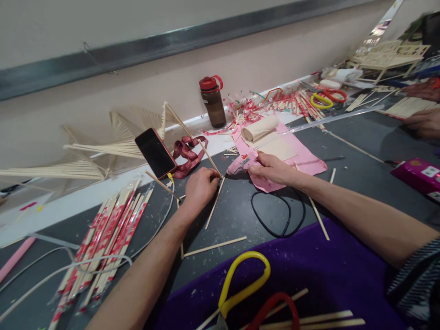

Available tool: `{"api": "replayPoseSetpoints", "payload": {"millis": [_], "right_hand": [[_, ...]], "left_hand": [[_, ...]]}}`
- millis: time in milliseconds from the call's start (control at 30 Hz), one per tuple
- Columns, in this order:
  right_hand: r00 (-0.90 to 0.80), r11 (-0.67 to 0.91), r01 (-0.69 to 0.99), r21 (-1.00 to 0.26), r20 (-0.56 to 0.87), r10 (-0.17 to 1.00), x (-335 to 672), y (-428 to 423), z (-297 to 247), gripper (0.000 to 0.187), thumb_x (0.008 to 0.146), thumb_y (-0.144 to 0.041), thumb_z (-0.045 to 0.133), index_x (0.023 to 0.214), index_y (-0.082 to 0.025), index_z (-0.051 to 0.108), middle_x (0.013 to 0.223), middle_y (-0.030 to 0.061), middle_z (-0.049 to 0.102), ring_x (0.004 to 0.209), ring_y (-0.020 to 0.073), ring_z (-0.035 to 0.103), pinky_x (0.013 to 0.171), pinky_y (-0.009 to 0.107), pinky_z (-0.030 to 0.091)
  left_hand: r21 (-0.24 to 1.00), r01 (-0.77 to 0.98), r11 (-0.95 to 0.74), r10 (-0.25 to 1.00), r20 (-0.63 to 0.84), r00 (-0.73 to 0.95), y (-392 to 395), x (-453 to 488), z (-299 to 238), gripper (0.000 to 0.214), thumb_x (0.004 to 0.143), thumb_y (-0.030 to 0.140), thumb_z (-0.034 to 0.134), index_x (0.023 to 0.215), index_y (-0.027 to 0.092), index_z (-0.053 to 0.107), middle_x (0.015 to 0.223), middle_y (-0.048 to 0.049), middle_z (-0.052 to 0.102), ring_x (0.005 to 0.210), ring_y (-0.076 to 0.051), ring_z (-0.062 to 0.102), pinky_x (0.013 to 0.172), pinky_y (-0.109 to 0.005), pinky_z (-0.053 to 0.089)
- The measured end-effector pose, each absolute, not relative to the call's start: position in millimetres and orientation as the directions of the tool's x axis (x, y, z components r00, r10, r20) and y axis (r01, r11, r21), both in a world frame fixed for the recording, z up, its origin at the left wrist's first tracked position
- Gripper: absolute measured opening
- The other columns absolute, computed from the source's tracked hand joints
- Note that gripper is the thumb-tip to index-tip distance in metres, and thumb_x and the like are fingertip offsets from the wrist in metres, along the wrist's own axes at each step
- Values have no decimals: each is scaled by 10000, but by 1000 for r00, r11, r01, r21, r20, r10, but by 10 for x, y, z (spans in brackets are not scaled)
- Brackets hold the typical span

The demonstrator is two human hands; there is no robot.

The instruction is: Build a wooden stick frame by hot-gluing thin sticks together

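Observation:
My right hand (273,168) is wrapped round a pink hot glue gun (243,161), its nozzle pointing left. The nozzle tip is close to a corner where wooden chopsticks meet. At that corner my left hand (203,189) is closed, pinching a chopstick (210,158) that slants up to the left. Another chopstick (215,203) runs down from the corner. Beneath my left wrist, more sticks join into a frame, with a chopstick (215,246) along its near side. The exact contact at the fingertips is partly hidden.
Wrapped chopsticks (106,238) lie at left near a propped phone (155,153). A bottle (213,103) stands by the wall. Pink sheet (309,160) lies under a cardboard roll (260,128). Yellow-handled scissors (245,279) rest on purple cloth (330,256). Another person's hands (424,121) are at right.

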State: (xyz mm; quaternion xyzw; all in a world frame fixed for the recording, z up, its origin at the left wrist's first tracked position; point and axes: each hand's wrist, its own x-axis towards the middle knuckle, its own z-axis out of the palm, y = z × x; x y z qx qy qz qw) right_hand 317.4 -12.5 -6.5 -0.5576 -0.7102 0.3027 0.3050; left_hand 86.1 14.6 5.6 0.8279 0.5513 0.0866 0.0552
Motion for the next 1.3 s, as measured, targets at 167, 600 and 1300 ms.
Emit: {"api": "replayPoseSetpoints", "payload": {"millis": [167,600,1300], "right_hand": [[-186,190,615,-766,94,978,3171,-126,-85,265,799,-429,485,755,-168,483,690,23,529,636,139,479,560,255,355],[-197,192,543,-818,98,975,3195,-126,-89,237,800,-395,508,734,-168,495,679,14,540,585,118,484,513,232,369],[-71,88,258,-962,71,995,3438,-17,-12,327,799,-470,582,794,-144,567,571,-6,585,460,71,475,423,191,329]], "left_hand": [[183,905,-385,923,79,377,148,865,58,255,792,226,467,886,220,704,976,-34,685,889,-188,613,786,-283,452],[180,905,-385,923,87,376,142,867,57,253,799,240,465,877,219,705,955,-35,680,867,-180,612,782,-276,453],[178,903,-391,920,90,381,151,852,37,265,803,231,450,893,204,697,998,-41,679,934,-193,612,814,-280,455]]}}
